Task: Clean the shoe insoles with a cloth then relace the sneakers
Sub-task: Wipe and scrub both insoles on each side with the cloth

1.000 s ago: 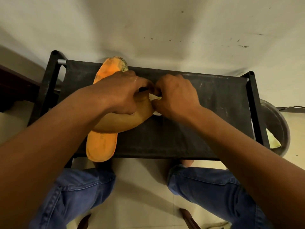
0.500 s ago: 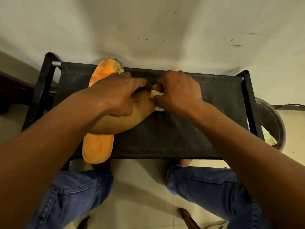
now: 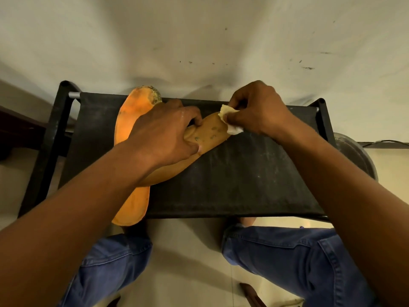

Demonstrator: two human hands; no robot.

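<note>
Two orange insoles lie on a black fabric shelf [image 3: 232, 173]. The brighter insole [image 3: 132, 202] runs from the back edge to past the front edge. A duller tan insole [image 3: 212, 134], speckled with dark spots, lies across it, pointing to the right. My left hand [image 3: 163, 134] grips the tan insole at its middle and holds it down. My right hand [image 3: 259, 109] pinches a small white cloth [image 3: 232, 127] against the tan insole's toe end. No sneakers or laces are in view.
The shelf has a black metal frame [image 3: 55, 129] and stands against a pale wall [image 3: 199, 41]. A round dark basin [image 3: 358, 156] sits on the floor at the right. My knees in blue jeans [image 3: 276, 251] are below the shelf's front edge.
My right hand has slid the cloth to the right, from beside my left hand out to the toe end of the tan insole, baring its spotted surface. My left hand has stayed put.
</note>
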